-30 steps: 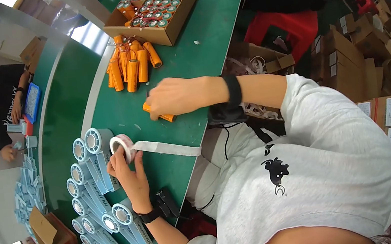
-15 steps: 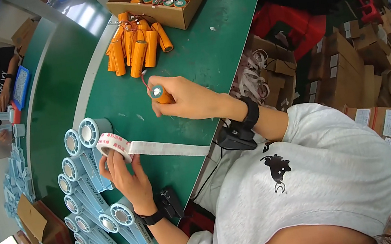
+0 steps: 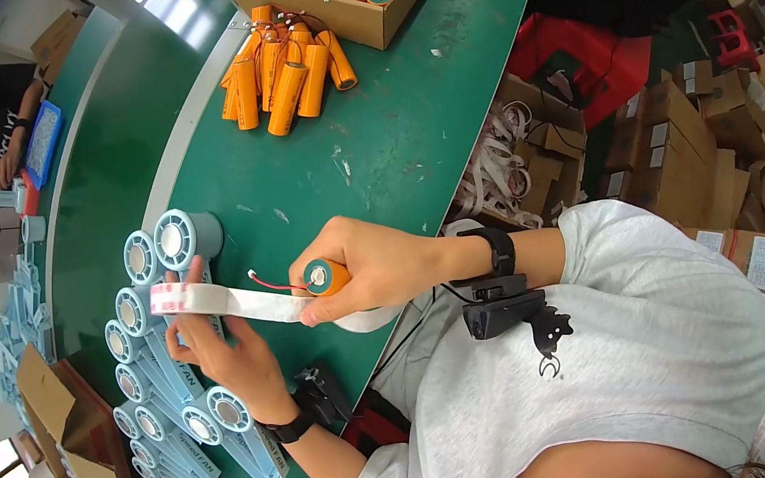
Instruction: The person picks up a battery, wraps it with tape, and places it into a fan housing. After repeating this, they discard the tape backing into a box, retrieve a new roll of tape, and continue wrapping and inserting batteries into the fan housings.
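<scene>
Over the near side of a green worktop (image 3: 369,147), a person's right hand (image 3: 372,265) grips an orange cylindrical battery cell (image 3: 324,277), fingers closed round its barrel, its green-ringed metal end facing the camera. A thin red lead (image 3: 276,286) trails from that end toward the left hand (image 3: 233,360), which holds a ring-shaped roll of white tape with red print (image 3: 172,298) on its fingers, the thumb standing clear. Between the two hands, a flat strip of white tape (image 3: 259,305) runs rightward from the roll to the right thumb, just below the cell in this view. The cell's long axis is sharply foreshortened, leading back into the right hand and seemingly crosswise to the strip; its far end is hidden, so the exact angle is unclear. Whether cell and strip touch cannot be told.
</scene>
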`<state>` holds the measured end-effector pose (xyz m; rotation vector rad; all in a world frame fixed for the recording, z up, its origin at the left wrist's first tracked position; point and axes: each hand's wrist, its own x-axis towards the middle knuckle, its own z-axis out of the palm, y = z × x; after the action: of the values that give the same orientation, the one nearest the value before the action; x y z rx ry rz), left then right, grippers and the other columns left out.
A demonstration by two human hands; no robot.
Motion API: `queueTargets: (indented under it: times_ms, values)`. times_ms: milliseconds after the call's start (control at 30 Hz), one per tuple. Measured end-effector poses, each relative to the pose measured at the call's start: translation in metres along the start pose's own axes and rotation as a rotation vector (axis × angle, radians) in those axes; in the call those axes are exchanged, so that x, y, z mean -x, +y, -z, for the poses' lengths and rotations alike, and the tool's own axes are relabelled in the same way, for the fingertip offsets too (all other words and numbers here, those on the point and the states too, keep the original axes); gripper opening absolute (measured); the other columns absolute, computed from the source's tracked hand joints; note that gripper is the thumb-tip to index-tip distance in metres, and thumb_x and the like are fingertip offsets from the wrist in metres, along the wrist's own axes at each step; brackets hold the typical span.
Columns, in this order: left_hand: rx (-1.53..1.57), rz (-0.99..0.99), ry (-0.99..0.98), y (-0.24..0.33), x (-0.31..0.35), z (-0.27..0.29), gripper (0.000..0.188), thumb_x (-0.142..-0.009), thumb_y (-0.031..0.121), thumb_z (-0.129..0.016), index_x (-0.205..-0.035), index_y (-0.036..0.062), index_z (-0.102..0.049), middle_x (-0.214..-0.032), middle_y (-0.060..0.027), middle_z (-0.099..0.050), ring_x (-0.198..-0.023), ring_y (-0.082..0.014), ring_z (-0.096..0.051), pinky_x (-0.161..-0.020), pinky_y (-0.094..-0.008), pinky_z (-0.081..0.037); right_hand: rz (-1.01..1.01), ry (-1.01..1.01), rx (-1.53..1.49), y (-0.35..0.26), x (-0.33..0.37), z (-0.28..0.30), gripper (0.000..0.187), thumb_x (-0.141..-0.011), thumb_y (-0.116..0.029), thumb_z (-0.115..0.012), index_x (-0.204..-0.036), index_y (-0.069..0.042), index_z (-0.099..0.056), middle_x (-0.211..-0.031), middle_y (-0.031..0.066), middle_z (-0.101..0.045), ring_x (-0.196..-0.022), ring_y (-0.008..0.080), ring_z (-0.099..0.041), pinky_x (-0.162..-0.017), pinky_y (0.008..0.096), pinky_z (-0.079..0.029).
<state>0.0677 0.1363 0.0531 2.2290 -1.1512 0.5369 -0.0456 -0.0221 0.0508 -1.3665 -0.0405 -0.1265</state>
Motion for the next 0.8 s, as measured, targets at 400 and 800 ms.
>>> queueTargets:
  times_ms: [400, 800]
  values:
    - [0.302, 0.408, 0.14, -0.007, 0.002, 0.019, 0.033, -0.084, 0.0, -0.049, -0.117, -0.0009, -0.05, -0.101, -0.0089, -0.064, -0.093, -0.0218, -0.056, -0.088, -0.0294, -0.035, 0.014, 0.061, 0.271, 0.0, 0.009, 0.038, 0.023, -0.083, -0.015, -0.063, -0.097, 0.002, -0.056, -0.073, 0.0035, -0.054, -0.063, 0.0095, -0.045, -0.059, 0.0248, -0.038]
    - [0.123, 0.039, -0.061, 0.002, 0.008, -0.001, 0.035, -0.075, -0.007, -0.053, -0.109, -0.0026, -0.053, -0.098, -0.0098, -0.062, -0.102, -0.0241, -0.052, -0.086, -0.0351, -0.032, 0.273, 0.176, -0.247, -0.014, -0.048, 0.003, 0.026, -0.086, -0.012, -0.058, -0.106, 0.004, -0.055, -0.087, 0.0052, -0.061, -0.071, 0.0102, -0.049, -0.064, 0.0254, -0.041]
